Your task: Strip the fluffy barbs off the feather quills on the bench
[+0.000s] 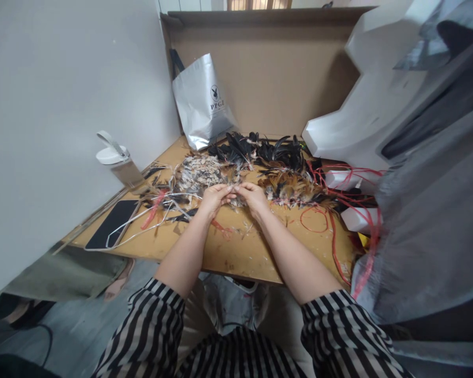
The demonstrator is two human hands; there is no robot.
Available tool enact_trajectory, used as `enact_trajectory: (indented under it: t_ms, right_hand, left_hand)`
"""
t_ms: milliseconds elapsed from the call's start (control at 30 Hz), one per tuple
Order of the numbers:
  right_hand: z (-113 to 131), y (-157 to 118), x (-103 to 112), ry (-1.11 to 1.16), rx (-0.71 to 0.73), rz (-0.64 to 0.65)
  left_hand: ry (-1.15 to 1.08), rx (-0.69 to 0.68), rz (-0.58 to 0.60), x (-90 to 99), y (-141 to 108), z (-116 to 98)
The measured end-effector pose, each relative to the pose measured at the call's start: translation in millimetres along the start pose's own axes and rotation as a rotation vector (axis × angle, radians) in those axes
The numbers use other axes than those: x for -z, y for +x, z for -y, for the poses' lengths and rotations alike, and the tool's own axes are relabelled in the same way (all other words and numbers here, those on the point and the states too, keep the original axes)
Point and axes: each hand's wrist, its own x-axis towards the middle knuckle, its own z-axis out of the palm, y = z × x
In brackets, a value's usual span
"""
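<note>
My left hand (pixel 216 199) and my right hand (pixel 254 196) meet fingertip to fingertip over the middle of the table, both pinched closed. What lies between the fingertips is too small to make out. Just beyond my left hand spreads a pile of pale, speckled feathers (pixel 200 172). Brown feathers (pixel 294 188) lie in a row beside my right hand. Behind them is a bank of glossy black feathers (pixel 274 153). Loose feather scraps and bits of red string (pixel 223 229) are scattered beneath my hands.
A phone (pixel 112 224) and white cords (pixel 142 215) lie at the left, near a lidded bottle (pixel 122 165). A silver bag (pixel 201 105) leans on the cardboard panel (pixel 284 79) at the back. Red string (pixel 333 247) tangles along the right side, beside grey cloth (pixel 437 220).
</note>
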Motion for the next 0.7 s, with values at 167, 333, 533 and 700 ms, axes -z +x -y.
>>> enact_trajectory:
  t_ms: [167,333,533,700]
  right_hand:
    - [-3.8,1.8,0.4,-0.034,0.026,-0.024]
    - [-6.3,4.5,3.0,-0.079,0.066,-0.041]
    - [-7.5,3.4,5.0,-0.064,0.083,0.002]
    - [-7.9,2.8,4.3,-0.032,0.058,0.018]
  left_hand:
    - [0.108,0.011,0.005,-1.2,1.9,2.8]
    - [0.239,-0.097,0.035,-1.4,2.1,3.6]
    - [0.373,-0.123,0.070,-3.3,0.6,5.6]
    - [0.408,-0.144,0.051,-3.5,1.7,6.9]
